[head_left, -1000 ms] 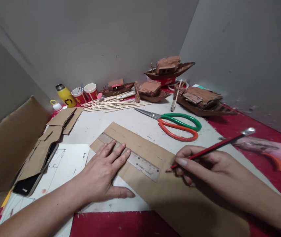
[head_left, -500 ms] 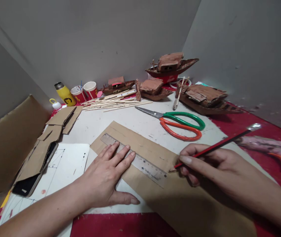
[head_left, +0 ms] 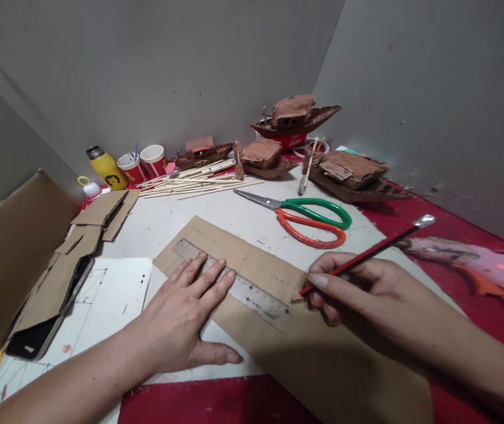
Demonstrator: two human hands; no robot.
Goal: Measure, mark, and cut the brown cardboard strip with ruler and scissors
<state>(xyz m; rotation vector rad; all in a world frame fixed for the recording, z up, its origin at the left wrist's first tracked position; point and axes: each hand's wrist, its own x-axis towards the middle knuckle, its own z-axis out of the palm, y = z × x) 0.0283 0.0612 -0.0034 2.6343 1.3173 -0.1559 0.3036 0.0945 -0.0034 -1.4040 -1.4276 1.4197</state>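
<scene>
A clear ruler (head_left: pixel 260 300) lies slantwise on a long piece of brown cardboard (head_left: pixel 256 252). Spread flat over the ruler's upper part, my left hand (head_left: pixel 190 312) presses it with the fingertips, thumb stretched out to the side. My right hand (head_left: pixel 344 288) pinches a red and black pencil (head_left: pixel 366 253). The pencil's tip is at the cardboard, close to the ruler's lower right end. Faint pencil marks show on the cardboard above the ruler. Beyond the cardboard lie scissors (head_left: pixel 309 221) with one green and one orange handle.
Several brown model boats (head_left: pixel 351 171) stand at the back, beside a heap of thin sticks (head_left: pixel 198 182). Paper cups (head_left: pixel 153 159) and a yellow bottle (head_left: pixel 106 168) are back left. Cardboard scraps (head_left: pixel 43 294) partly cover a phone (head_left: pixel 35 344). A pink glue gun (head_left: pixel 477 262) lies right.
The whole view has shifted a little, so things appear further left. Both hands keep their hold, and the pencil tip stays near the ruler's end.
</scene>
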